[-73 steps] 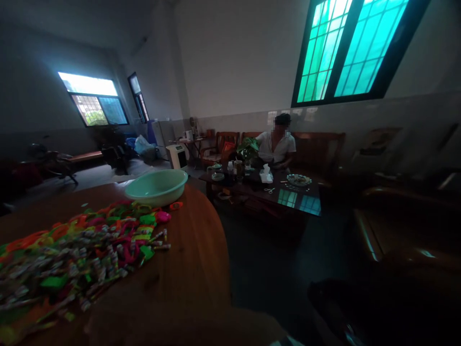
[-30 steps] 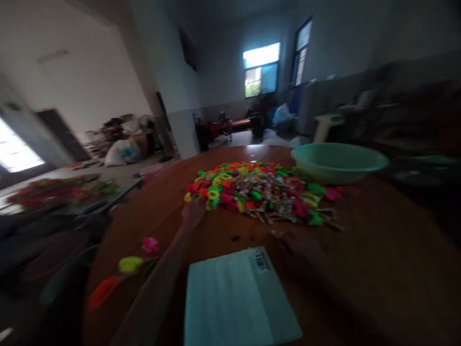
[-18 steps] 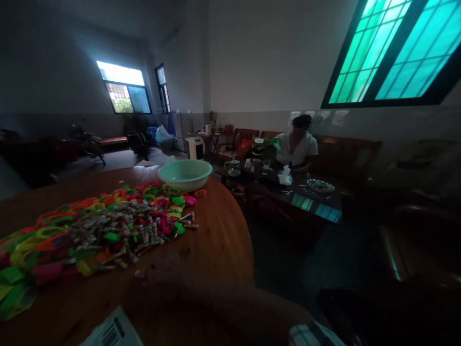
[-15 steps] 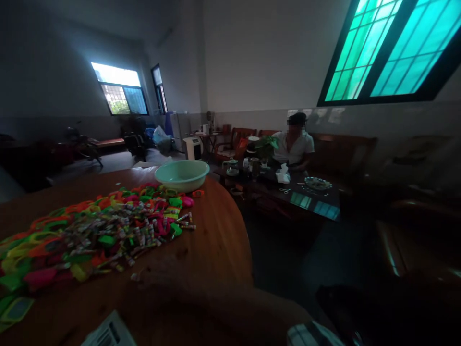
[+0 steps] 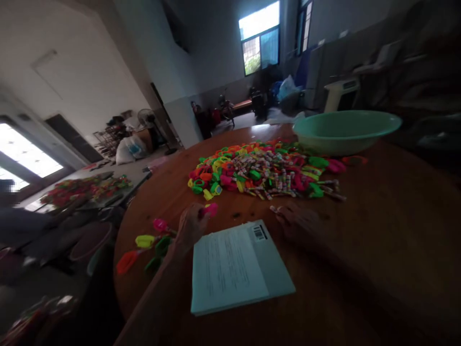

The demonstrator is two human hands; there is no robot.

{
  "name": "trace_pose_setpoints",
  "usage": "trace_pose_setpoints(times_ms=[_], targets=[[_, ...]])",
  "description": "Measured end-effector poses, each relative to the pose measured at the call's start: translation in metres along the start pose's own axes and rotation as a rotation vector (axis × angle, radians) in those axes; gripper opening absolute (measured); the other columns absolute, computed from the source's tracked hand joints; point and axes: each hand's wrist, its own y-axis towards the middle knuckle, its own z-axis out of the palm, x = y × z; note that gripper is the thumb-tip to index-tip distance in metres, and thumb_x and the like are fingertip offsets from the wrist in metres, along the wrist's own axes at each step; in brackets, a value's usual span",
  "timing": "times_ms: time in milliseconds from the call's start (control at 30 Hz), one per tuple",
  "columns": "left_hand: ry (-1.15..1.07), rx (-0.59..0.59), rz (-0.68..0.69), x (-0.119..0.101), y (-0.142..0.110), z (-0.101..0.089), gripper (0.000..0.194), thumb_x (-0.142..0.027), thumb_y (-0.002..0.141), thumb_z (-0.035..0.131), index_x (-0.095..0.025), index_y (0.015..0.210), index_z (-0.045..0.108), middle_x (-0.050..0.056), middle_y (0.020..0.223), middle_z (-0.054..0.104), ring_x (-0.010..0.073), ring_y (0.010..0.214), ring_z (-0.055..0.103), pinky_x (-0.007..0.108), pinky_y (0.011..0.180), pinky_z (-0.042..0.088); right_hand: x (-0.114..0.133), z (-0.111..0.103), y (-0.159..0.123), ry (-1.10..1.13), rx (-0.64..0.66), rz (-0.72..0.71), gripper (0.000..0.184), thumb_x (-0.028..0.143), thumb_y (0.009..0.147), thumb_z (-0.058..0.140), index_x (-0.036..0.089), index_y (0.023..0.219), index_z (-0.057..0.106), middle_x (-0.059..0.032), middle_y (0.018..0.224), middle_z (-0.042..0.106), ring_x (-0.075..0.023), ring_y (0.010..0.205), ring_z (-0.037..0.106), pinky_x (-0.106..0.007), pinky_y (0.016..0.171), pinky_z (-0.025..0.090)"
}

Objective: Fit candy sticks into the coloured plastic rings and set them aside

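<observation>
Two hands over a round wooden desk (image 5: 378,230). Left hand (image 5: 190,226) closed around a small pink piece (image 5: 210,210), pinched at the fingertips just beside the upper left corner of a pale printed booklet (image 5: 234,266) lying flat near the front edge. Right hand (image 5: 300,223) resting palm-down on the wood right of the booklet, fingers loosely spread, with a tiny candy-like bit (image 5: 275,209) at the fingertips; whether gripped or merely touched, cannot tell in the dim light. Beyond both hands, a broad heap of neon plastic pieces and small wrapped candies (image 5: 262,170), well apart from the booklet. Behind the heap on the right, touching its far edge, a pale green basin (image 5: 345,129). Left of the left hand, near the desk's rim, a few loose pieces: pink (image 5: 160,224), yellow (image 5: 144,240), green (image 5: 163,245), orange (image 5: 126,262). Farther left, off the desk, another low table (image 5: 108,197) carrying a similar colourful pile (image 5: 84,188).
</observation>
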Motion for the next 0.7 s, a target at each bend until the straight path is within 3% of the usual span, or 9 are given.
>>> trace_pose_setpoints(times_ms=[133, 267, 433, 567, 700], targets=[[-0.004, 0.033, 0.17, -0.023, -0.009, 0.012, 0.007, -0.024, 0.089, 0.059, -0.017, 0.088, 0.06, 0.003, 0.088, 0.06, 0.0151, 0.078, 0.056, 0.027, 0.073, 0.043, 0.002, -0.006, -0.004, -0.094, 0.041, -0.001, 0.031, 0.034, 0.101, 0.042, 0.018, 0.095, 0.067, -0.0085, 0.093, 0.065, -0.0201, 0.075, 0.057, -0.032, 0.061, 0.028], [-0.022, 0.17, 0.27, -0.039, -0.019, 0.015, 0.007, -0.024, 0.089, 0.058, -0.018, 0.094, 0.058, 0.006, 0.1, 0.062, 0.0183, 0.087, 0.06, 0.03, 0.08, 0.046, 0.002, -0.005, -0.003, -0.09, 0.015, 0.047, 0.033, 0.039, 0.102, 0.042, 0.019, 0.098, 0.067, -0.007, 0.093, 0.064, -0.0194, 0.078, 0.058, -0.032, 0.063, 0.029], [-0.074, 0.307, 0.333, -0.034, -0.027, 0.015, 0.007, -0.024, 0.092, 0.055, -0.019, 0.095, 0.058, 0.008, 0.104, 0.064, 0.0192, 0.092, 0.062, 0.03, 0.084, 0.048, 0.001, -0.005, -0.004, -0.06, 0.036, 0.017, 0.031, 0.035, 0.103, 0.042, 0.02, 0.098, 0.068, -0.0061, 0.094, 0.064, -0.0183, 0.082, 0.057, -0.031, 0.069, 0.033], [-0.111, 0.301, 0.394, -0.03, -0.027, 0.021, 0.013, -0.03, 0.094, 0.056, -0.018, 0.09, 0.059, 0.009, 0.104, 0.065, 0.018, 0.09, 0.061, 0.03, 0.083, 0.048, 0.011, -0.016, -0.002, -0.075, 0.064, 0.01, 0.026, 0.034, 0.101, 0.048, 0.019, 0.097, 0.068, -0.006, 0.095, 0.064, -0.0187, 0.084, 0.057, -0.031, 0.073, 0.034], [-0.105, 0.26, 0.392, -0.029, -0.026, 0.031, 0.026, -0.034, 0.098, 0.05, -0.018, 0.079, 0.059, 0.005, 0.086, 0.063, 0.0155, 0.078, 0.058, 0.027, 0.072, 0.045, 0.018, -0.02, 0.005, -0.099, 0.13, -0.018, 0.022, 0.028, 0.101, 0.049, 0.019, 0.1, 0.069, -0.0061, 0.096, 0.064, -0.0186, 0.084, 0.057, -0.03, 0.071, 0.034]])
